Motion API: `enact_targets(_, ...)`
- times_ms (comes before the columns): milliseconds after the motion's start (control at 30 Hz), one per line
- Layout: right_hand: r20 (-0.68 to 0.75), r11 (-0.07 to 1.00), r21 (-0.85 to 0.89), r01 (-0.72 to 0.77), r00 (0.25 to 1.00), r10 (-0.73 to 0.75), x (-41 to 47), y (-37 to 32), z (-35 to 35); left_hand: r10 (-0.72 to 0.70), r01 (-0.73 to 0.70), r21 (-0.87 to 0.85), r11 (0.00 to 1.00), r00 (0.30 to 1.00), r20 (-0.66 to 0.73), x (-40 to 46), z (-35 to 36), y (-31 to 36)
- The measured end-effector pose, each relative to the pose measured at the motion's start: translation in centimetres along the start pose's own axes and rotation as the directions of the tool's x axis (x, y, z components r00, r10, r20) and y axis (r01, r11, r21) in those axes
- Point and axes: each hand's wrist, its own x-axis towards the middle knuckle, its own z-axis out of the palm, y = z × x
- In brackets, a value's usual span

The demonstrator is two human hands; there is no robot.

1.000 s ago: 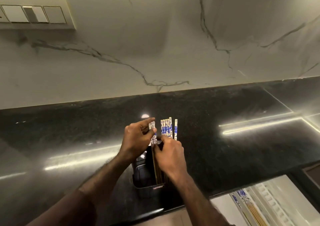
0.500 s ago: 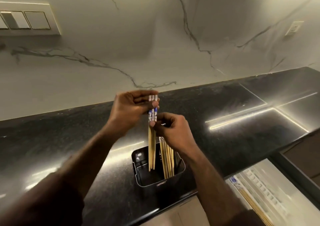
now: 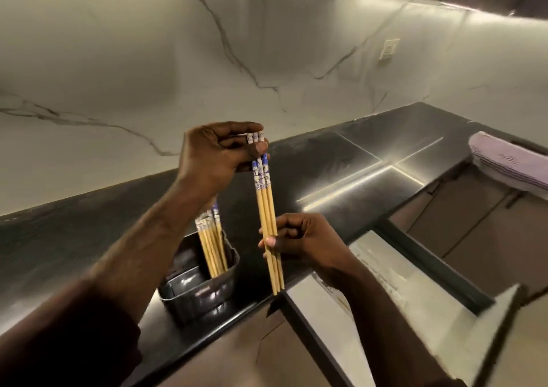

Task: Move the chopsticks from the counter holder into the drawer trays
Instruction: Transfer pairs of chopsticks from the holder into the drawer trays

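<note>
Between both hands [image 3: 219, 152], slender bamboo chopsticks [image 3: 267, 209]

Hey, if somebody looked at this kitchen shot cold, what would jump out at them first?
Centre frame, the left hand pinches the blue-and-white patterned tops of a few bamboo chopsticks, while the right hand steadies their shafts lower down. Below left, more chopsticks stand in a dark rectangular holder on the glossy black counter, with an open drawer at lower right.

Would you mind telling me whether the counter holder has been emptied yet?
Not empty. A bunch of chopsticks stands in the black holder, while both hands hold a few others clear of it.
</note>
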Motion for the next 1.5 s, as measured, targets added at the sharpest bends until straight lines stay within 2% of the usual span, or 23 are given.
enact_targets(167,-0.124,0.993,-0.089,-0.082,0.99,0.071,-7.8,0.2,-7.9,0.009,-0.008,-0.056,0.998,1.0,0.021,-2.5,10.0,-0.4)
enact_targets(433,-0.289,0.989,-0.035,-0.143,0.949,0.127,-19.9,0.6,-20.1,0.013,-0.006,-0.124,0.992,0.999,0.05,-6.1,27.3,0.0)
enact_targets(700,-0.367,0.98,-0.008,-0.201,0.912,0.184,-24.1,3.3,-29.4,-0.03,0.046,-0.138,0.989,0.992,0.119,-6.1,38.4,-2.9)
enact_targets(933,-0.341,0.948,0.029,-0.317,0.889,0.307,-20.2,10.3,-35.7,-0.066,0.068,-0.043,0.997,0.997,0.048,-3.2,42.7,-11.2)
enact_targets(1100,-0.267,0.886,0.028,-0.462,0.851,0.452,-15.1,15.1,-37.6,-0.209,0.209,-0.006,0.978,0.977,-0.039,-0.6,42.6,-18.3)
enact_targets(1400,-0.161,0.802,-0.143,-0.58,0.813,0.56,-6.8,22.6,-37.4,-0.363,0.375,0.299,0.878,0.927,-0.096,-0.6,40.5,-29.7)
enact_targets(1500,-0.126,0.771,-0.199,-0.605,0.796,0.592,-4.9,25.8,-37.1,-0.418,0.448,0.321,0.835,0.894,-0.162,-1.9,40.0,-32.9)
